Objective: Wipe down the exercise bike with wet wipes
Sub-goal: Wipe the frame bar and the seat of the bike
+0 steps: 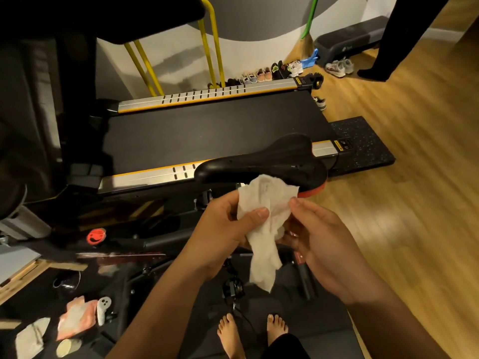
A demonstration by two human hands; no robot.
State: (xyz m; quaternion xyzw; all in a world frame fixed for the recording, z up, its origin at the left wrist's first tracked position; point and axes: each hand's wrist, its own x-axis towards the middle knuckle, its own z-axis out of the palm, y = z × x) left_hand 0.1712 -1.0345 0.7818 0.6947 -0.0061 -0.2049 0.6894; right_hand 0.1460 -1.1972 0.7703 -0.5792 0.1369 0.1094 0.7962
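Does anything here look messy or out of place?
Mildly: crumpled wipes and a pinkish packet lie scattered at lower left, and one shoe sits alone by the treadmill, apart from the row along the wall. Nothing looks damaged.

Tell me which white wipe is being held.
The crumpled wipe pinched between the left hand and right hand; the flat wipe lies unheld at lower left.

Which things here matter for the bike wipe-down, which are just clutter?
Job: wet wipe, held by left hand and right hand; bike saddle.
Clutter: treadmill, shoes by the wall, broom, step platform.
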